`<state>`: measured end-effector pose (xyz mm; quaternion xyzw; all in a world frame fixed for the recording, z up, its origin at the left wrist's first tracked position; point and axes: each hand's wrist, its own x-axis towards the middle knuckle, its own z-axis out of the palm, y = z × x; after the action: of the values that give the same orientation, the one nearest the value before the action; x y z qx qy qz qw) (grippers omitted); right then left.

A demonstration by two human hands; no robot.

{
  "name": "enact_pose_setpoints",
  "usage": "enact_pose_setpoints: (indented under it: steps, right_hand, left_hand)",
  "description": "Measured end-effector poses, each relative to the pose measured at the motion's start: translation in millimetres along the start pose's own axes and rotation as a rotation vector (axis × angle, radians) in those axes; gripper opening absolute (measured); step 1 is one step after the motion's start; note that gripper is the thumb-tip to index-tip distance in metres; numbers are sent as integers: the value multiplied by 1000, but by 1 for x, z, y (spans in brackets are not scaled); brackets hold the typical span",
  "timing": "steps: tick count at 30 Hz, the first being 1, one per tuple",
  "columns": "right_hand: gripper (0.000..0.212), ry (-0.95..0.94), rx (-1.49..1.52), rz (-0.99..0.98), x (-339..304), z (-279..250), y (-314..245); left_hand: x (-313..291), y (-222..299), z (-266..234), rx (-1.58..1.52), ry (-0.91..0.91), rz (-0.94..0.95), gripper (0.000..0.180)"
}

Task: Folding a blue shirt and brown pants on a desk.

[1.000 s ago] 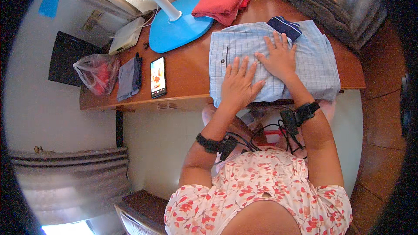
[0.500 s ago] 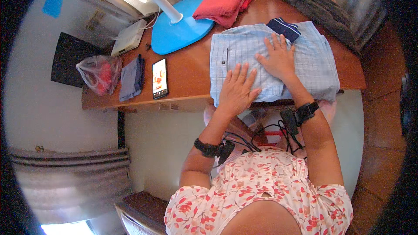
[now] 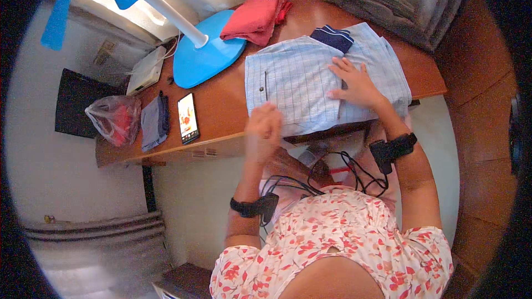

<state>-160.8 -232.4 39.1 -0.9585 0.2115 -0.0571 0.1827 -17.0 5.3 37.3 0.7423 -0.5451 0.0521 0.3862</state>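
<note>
A light blue checked garment lies spread on the wooden table in front of me. A short slit and a dark button show on its left part, and a navy ribbed band with white stripes lies at its far edge. My right hand rests on the garment's right half, fingers apart, with nothing held. My left hand is at the garment's near left corner. Its fingers look curled but are smeared by motion, so any hold on the cloth is unclear.
On the table to the left are a phone, folded grey-blue cloth and a plastic bag. Behind stand a blue fan base and folded red cloth. Dark grey cloth lies far right.
My left hand has lifted off flat on the garment and drawn back to its near left corner, fingers curling. My right hand stays on the cloth. The whole view has shifted slightly.
</note>
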Motion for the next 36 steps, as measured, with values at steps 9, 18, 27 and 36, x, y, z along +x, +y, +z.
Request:
enact_pose_setpoints:
  steps: [9,18,27,36]
  right_hand:
    - [71,525,234,-56,18,28,-58]
    - [70,219,-105,94,15,44,-68]
    - [69,156,-93,119,16,34,-76]
    - [63,331,1101,260,70,29,-69]
  left_hand:
    - [-1,-31,-17,156,245,-516,33]
    - [20,-15,-18,108,47,-676,45]
    - [39,-46,-15,-918,-119,-897,39]
    - [39,-22,-28,-1677,-138,-951,48]
